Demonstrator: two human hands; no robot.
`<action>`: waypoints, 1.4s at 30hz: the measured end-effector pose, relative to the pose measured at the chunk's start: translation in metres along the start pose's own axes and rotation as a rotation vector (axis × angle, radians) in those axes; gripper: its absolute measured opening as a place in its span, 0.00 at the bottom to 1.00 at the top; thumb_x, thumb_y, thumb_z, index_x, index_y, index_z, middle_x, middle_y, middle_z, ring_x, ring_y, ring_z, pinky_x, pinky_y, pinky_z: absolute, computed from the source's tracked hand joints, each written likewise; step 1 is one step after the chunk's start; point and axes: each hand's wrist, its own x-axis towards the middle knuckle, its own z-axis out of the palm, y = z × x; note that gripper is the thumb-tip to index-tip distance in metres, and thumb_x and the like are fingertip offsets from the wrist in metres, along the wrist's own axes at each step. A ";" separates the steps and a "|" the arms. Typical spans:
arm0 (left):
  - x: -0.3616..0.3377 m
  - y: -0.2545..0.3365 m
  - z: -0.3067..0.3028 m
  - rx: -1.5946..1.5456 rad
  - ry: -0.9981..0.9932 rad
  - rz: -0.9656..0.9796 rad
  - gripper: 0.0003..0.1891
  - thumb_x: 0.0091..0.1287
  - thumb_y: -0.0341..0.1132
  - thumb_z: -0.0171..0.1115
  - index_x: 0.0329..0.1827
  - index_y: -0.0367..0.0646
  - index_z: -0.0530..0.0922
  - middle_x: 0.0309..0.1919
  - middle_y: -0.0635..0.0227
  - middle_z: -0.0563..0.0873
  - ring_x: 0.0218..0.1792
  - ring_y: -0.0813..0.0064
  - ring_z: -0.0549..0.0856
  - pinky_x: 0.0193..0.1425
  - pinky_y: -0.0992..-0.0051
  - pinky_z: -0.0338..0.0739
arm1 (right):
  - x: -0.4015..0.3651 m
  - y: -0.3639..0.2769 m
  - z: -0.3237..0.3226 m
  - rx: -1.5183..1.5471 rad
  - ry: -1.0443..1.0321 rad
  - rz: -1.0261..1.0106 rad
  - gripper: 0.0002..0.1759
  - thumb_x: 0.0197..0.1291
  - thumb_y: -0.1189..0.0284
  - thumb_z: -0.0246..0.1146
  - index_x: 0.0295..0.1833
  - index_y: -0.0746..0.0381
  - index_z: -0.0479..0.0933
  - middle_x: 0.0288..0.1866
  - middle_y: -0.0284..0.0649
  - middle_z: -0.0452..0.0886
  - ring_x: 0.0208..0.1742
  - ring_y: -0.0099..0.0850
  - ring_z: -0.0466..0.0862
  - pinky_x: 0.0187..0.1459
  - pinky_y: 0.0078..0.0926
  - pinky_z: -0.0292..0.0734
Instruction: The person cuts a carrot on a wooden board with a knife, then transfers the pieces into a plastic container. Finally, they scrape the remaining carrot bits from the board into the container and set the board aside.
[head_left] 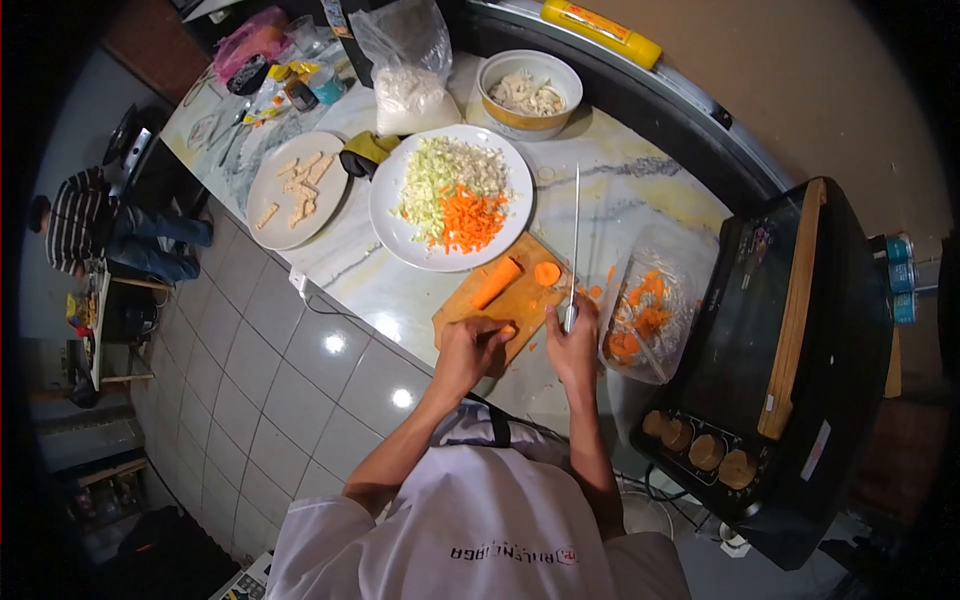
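My right hand [572, 345] grips a knife [577, 225] by its handle, with the long thin blade pointing away from me. My left hand [468, 352] is closed around a small carrot piece [508, 331] at the near part of the wooden cutting board [522, 308]. A thick carrot length [495, 283] and a round carrot end [547, 273] lie on the board. Right of the knife, a clear plastic container [612, 348] holds carrot scraps. Beyond the board, a white plate [385, 215] carries chopped orange, pale green and whitish pieces in separate heaps.
A plate [268, 232] with pale strips stands at left. Farther back are a bag of white grains [408, 95] and a bowl [535, 122] of pale pieces. A black oven [740, 330] borders the right side. Another person [100, 225] stands at far left.
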 end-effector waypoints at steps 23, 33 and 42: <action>0.016 0.011 0.028 -0.027 0.046 -0.181 0.11 0.66 0.31 0.67 0.45 0.31 0.87 0.28 0.52 0.90 0.29 0.69 0.91 0.39 0.73 0.83 | -0.111 -0.031 -0.104 -0.057 -0.661 0.244 0.23 0.76 0.69 0.52 0.72 0.64 0.62 0.33 0.62 0.79 0.40 0.63 0.81 0.39 0.55 0.73; 0.023 0.022 0.033 -0.040 0.057 -0.220 0.11 0.62 0.28 0.68 0.45 0.32 0.88 0.26 0.57 0.89 0.27 0.73 0.89 0.39 0.75 0.82 | -0.102 -0.044 -0.108 0.002 -0.752 0.275 0.41 0.72 0.77 0.54 0.85 0.50 0.44 0.32 0.60 0.78 0.36 0.59 0.81 0.39 0.53 0.74; 0.025 0.019 0.034 -0.035 0.059 -0.193 0.13 0.60 0.26 0.68 0.47 0.32 0.86 0.26 0.63 0.89 0.28 0.74 0.88 0.40 0.75 0.82 | -0.108 -0.043 -0.108 -0.059 -0.746 0.279 0.45 0.69 0.80 0.56 0.85 0.48 0.45 0.44 0.60 0.78 0.43 0.58 0.82 0.45 0.52 0.76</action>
